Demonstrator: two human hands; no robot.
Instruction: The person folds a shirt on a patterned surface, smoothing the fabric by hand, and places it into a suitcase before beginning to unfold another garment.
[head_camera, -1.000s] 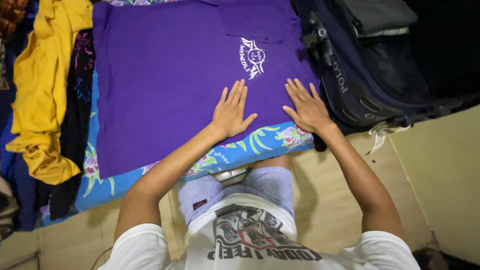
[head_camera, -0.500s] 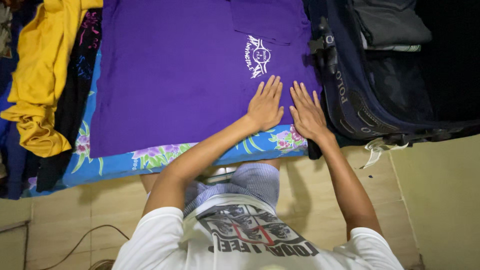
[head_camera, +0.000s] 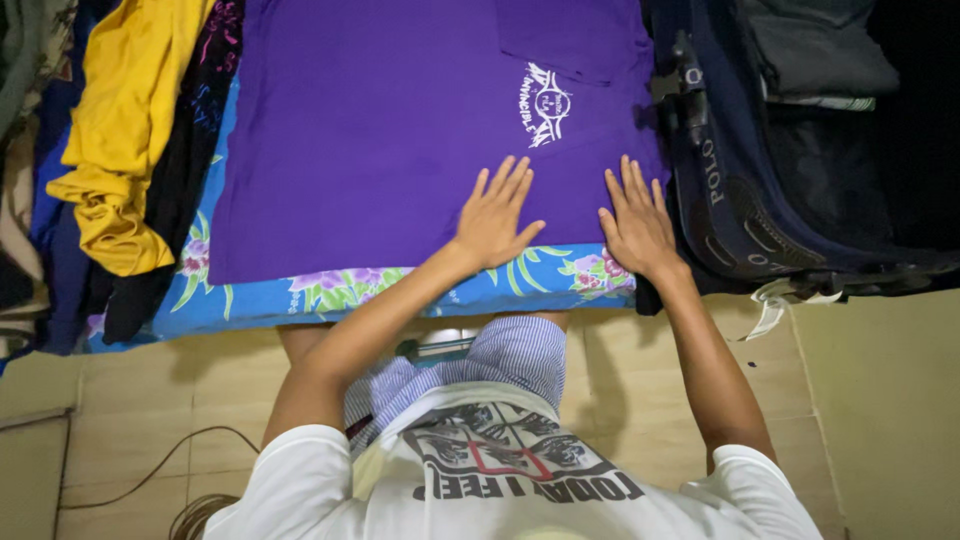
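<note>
Both hands lie flat on the purple shirt

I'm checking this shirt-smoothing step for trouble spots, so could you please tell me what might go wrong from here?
1. The purple shirt lies with its edge against the open dark suitcase; it could catch on the case's hardware.
2. Both the left hand and the right hand press flat near one corner, so the far side may keep its creases.
3. The yellow garment and dark clothes are heaped right beside the shirt and might slide onto it.
</note>
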